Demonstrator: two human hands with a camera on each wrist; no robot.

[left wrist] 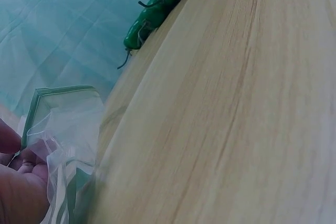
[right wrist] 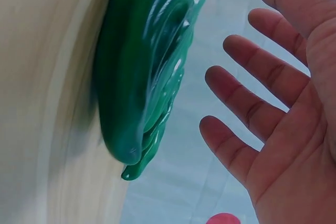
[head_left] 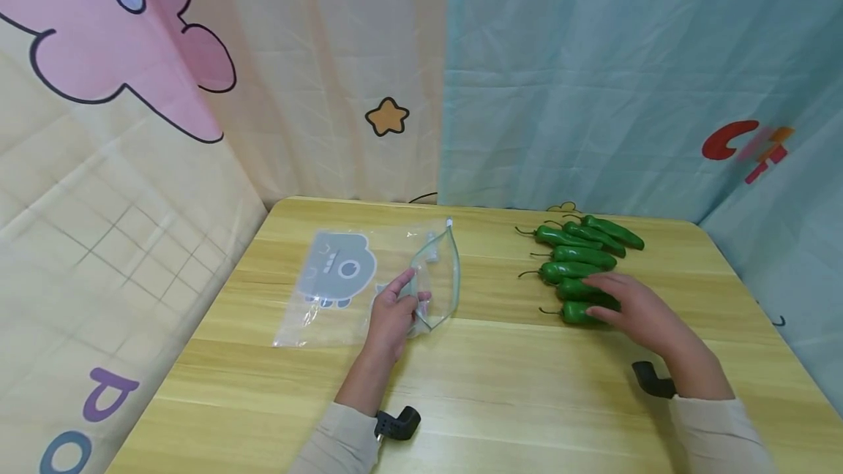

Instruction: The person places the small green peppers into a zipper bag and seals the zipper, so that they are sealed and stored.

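A clear zip bag (head_left: 309, 324) with a grey cartoon figure lies on the left of the table, its green-edged mouth spread apart toward the right. My left hand (head_left: 393, 311) holds the bag at this mouth, pinching its near edge between thumb and fingers; the left wrist view shows the green rim (left wrist: 65, 89) beside the fingers. Several green chili peppers (head_left: 571, 270) lie in a column at the right. Over the nearest ones hovers my right hand (head_left: 642, 313). In the right wrist view its fingers are spread, apart from the closest pepper (right wrist: 139, 66), and hold nothing.
The wooden table (head_left: 487, 393) ends at a back edge against hanging curtains (head_left: 560, 93). Another patterned curtain (head_left: 132, 254) hangs along the left side. A black wrist mount (head_left: 398, 424) sits at the left wrist, and a similar one (head_left: 652, 380) at the right.
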